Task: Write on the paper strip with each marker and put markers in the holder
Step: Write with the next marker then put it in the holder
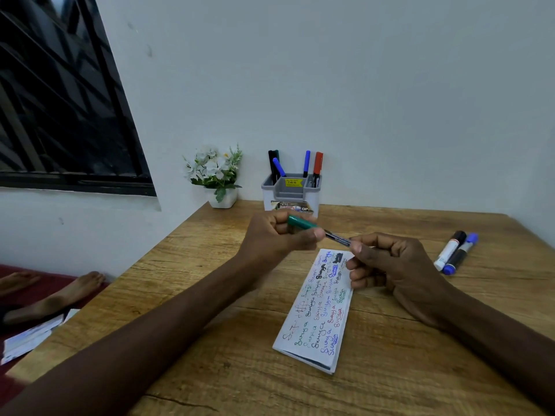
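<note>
Left hand [276,238] gripping green marker [300,224] by its green end, right hand [390,265] pinching the dark barrel (above the table [420,364]). Just below both, paper strip [318,307]; beyond the left hand, holder [291,190].

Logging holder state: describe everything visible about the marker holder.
The holder stands upright at the table's back, beside the flower pot. Grey compartmented top, pale body, yellow sticker, printed label partly hidden by the left hand. At least four markers stand in it: dark and blue at left, blue and red at right.
</note>
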Motion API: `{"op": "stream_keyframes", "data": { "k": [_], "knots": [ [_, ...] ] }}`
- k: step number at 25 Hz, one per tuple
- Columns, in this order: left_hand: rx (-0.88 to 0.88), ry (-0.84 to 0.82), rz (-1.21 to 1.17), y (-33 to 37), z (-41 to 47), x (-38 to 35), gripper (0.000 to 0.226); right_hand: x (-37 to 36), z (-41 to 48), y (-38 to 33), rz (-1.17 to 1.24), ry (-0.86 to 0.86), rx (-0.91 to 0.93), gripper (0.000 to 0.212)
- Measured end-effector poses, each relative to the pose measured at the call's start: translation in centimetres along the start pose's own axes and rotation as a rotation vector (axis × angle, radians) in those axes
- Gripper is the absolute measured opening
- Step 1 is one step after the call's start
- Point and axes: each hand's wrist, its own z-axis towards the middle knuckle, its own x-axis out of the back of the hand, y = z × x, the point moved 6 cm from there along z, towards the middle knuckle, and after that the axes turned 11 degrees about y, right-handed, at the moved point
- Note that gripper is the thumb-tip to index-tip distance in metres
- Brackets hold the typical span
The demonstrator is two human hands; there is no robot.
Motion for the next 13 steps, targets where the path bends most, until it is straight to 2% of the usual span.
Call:
{"op": "stream_keyframes", "data": {
  "k": [2, 4, 8, 13],
  "knots": [
    [0.055, 0.117, -0.127, 0.5, 1.2, 2.2, 0.029, 0.2, 0.1, 0.1, -0.001, 0.02, -0.021, 0.033],
    [-0.009, 0.262, -0.144, 1.6, 2.8, 4.7, 0.03, 0.1, 0.1, 0.3, -0.018, 0.006, -0.03, 0.033],
    [-0.246, 0.511, 0.014, 4.4, 6.3, 8.7, 0.023, 0.0, 0.0, 0.6, -0.09, -0.035, -0.036, 0.03],
    [-0.441, 0.649, 0.314, 5.8, 10.2, 9.3, 0.018, 0.0, 0.0, 0.8, -0.141, -0.054, -0.027, 0.026]
  ]
}}
